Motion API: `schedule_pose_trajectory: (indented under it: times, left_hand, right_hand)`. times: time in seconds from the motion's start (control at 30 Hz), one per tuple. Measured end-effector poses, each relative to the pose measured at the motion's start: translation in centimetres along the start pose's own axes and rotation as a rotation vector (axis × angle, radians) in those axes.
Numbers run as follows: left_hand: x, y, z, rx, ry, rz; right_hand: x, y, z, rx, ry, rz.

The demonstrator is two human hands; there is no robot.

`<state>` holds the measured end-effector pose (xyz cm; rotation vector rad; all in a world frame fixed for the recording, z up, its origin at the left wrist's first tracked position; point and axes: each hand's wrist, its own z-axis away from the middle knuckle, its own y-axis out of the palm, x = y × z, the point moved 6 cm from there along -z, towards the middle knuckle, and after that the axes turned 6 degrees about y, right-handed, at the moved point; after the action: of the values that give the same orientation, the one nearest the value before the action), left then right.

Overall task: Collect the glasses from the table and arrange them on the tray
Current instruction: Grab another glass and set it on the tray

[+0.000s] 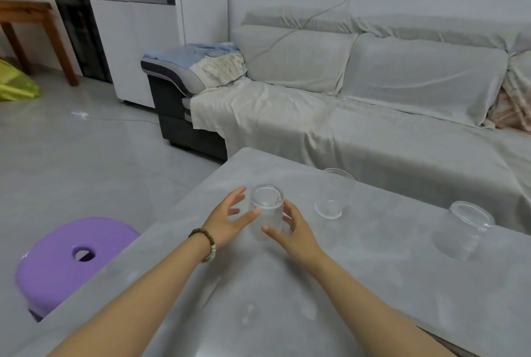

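Note:
A clear ribbed glass [266,210] stands upside down on the grey table [359,285]. My left hand [227,218] is on its left side with fingers spread, the thumb touching the wall. My right hand [290,227] is at its right side, fingers curled toward it; whether it grips is unclear. A second clear glass [334,193] stands further right, base down, it seems. A third clear glass [462,230] sits upside down near the right edge. No tray is in view.
A sofa [373,103] under a grey cover runs along the table's far side. A purple plastic stool [71,262] stands on the floor at the table's left. A white fridge [135,26] and a wooden table [34,20] are far left.

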<state>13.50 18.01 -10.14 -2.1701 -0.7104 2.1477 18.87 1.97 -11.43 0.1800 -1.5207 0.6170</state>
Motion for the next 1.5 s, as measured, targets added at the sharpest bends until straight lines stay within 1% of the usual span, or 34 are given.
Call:
schedule_pose_trajectory:
  times: [0.1,0.27,0.5,0.6,0.77,0.93,1.2,1.37,1.5]
  left_hand:
    - [-0.1,1.2,-1.2,0.056,0.049,0.030]
    - [0.1,2.2,-1.3,0.098,0.056,0.122]
    - [-1.7,2.7,1.3,0.104,0.095,0.154]
    - [-4.1,3.4,2.9,0.108,0.121,0.187]
    - [-10.2,5.5,6.3,0.151,0.196,0.227]
    - [-16.0,9.7,11.0,0.257,0.261,0.251]
    - [-21.7,18.8,18.6,0.435,0.299,0.319]
    - [-22.3,24.3,22.2,0.496,0.296,0.338]
    - [-21.4,28.3,24.7,0.538,0.260,0.297]
  right_hand:
    - [-0.4,-0.1,-0.9,-0.037,-0.025,-0.034]
    - [-0.8,-0.2,-1.1,-0.049,-0.018,-0.156]
    - [0.7,-1.4,2.1,-0.093,-0.028,-0.091]
    - [2.4,-3.1,5.0,-0.126,-0.053,-0.071]
    - [6.5,-7.8,10.9,-0.205,-0.136,-0.035]
    - [8.6,-13.0,18.4,-0.286,-0.175,0.011]
    - [7.6,-20.7,30.2,-0.456,-0.150,0.086]
    - [5.0,-24.4,36.1,-0.526,-0.107,0.074]
    - [2.1,-26.4,39.8,-0.560,-0.061,0.064]
